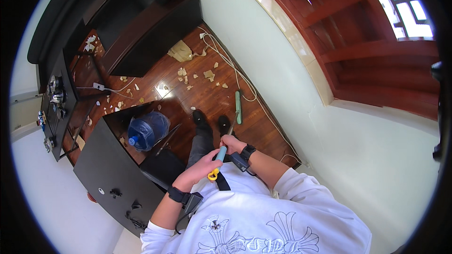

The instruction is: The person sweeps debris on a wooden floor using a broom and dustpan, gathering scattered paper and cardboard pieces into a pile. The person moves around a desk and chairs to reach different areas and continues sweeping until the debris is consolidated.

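Both my hands hold the handle of a broom. My left hand (pixel 202 169) is closed round the light blue grip at its top end, beside a yellow hanging loop (pixel 213 174). Further down the metal pole, my right hand (pixel 233 144) is wrapped round it. The broom's green head (pixel 238 107) rests on the wooden floor past my right shoe, near the wall. Its bristles are hard to make out. Torn paper-like scraps (pixel 209 75) lie scattered over the floor ahead, with a larger crumpled beige piece (pixel 180 51) by the black sofa.
White cables (pixel 231 62) run along the wall at the right. To the left are a wrapped blue water bottle (pixel 148 130), a dark desk (pixel 106 173) and a black table (pixel 65 113) with metal pots. A black sofa (pixel 155 31) stands ahead, and a power strip (pixel 99 86) lies near the table.
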{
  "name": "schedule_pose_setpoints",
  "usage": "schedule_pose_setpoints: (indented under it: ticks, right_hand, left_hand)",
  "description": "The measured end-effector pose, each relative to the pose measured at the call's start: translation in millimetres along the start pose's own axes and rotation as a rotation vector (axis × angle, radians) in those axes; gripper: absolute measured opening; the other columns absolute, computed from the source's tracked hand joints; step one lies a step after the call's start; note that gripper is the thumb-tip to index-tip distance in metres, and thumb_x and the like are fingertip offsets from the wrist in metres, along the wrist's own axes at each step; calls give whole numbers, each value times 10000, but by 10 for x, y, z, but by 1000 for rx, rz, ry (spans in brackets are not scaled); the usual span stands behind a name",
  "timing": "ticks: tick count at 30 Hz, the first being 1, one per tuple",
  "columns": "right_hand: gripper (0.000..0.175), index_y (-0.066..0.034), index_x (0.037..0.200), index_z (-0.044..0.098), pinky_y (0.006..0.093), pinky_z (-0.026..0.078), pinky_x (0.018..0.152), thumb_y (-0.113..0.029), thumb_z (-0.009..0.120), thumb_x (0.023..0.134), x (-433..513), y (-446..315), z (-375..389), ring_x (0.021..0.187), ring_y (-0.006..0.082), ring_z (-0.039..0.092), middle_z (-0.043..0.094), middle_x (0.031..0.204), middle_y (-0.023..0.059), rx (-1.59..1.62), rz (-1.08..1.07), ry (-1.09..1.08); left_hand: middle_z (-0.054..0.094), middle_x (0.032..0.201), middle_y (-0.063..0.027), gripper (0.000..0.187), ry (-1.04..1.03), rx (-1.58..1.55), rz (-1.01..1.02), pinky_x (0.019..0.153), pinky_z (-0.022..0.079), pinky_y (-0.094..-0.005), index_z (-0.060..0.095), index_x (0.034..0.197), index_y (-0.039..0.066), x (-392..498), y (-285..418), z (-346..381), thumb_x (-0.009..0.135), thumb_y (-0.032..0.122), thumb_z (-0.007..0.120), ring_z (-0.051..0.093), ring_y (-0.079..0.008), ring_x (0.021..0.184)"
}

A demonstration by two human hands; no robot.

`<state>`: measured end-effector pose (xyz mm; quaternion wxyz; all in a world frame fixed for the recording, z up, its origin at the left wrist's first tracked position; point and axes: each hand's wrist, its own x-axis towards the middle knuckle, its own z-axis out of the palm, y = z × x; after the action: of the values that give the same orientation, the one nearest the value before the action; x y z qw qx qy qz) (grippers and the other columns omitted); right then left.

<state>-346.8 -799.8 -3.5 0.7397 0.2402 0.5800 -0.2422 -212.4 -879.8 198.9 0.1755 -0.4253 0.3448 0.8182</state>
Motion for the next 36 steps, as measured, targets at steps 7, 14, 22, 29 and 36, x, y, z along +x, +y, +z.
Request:
schedule_pose_setpoints:
  ticks: [7,14,22,29,36]
  right_hand:
    - [137,-62,686,511,376,420,530,-92,432,793,548,-190,-12,572,246,478,496,602,89,-379,-159,31]
    - [273,-71,625,488,357,426,507,-135,418,881,1138,-387,1059,538,221,510,517,569,79,-133,-147,-131]
    - [251,-94,661,411,318,405,478,-145,456,902,1156,-309,2378,466,169,439,442,535,32,-137,1,-173]
    - [233,-105,689,444,321,404,469,-172,484,909,816,-519,2801,477,169,452,454,552,24,-77,110,-207]
    - [157,-41,797,512,283,467,602,-136,476,916,766,-1336,2078,605,165,545,529,643,52,-917,-543,-321]
  left_hand:
    - [518,860,-52,478,18,-122,6,434,455,-252,472,1272,127,368,-4,-364,825,286,535,535,-136,646]
    - [522,794,-57,404,326,-179,124,359,399,-251,533,1195,100,71,-74,-1245,810,222,534,501,-140,534]
    - [545,714,-55,632,526,-274,172,436,421,-285,388,1402,58,-595,-410,-1831,803,180,552,527,-139,534]
    - [566,746,-26,632,518,-302,325,533,404,-230,357,1406,-11,-980,-206,-1882,830,103,589,498,-75,604]
    - [526,754,10,593,303,-366,381,526,383,-205,372,1412,30,-624,428,-2019,860,159,547,473,-47,605]
